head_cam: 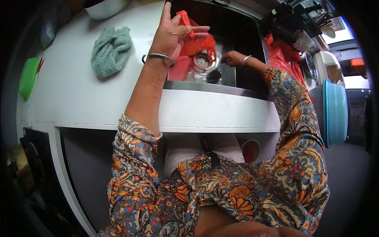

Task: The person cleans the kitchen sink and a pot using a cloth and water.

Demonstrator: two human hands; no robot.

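A thin red plastic bag hangs from my left hand, which is over the metal sink with its fingers spread and the bag looped about the thumb and fingers. Below the bag, the round metal drain strainer sits at the sink bottom, partly covered by red plastic. My right hand is to the right of the drain, inside the sink area, its fingers curled; whether it holds anything is not clear. A dark object lies near the drain.
A green towel lies crumpled on the white counter. A green plastic basket is at the far left, a white bowl at the back. Right of the sink are another red bag, a metal bowl and a blue basin.
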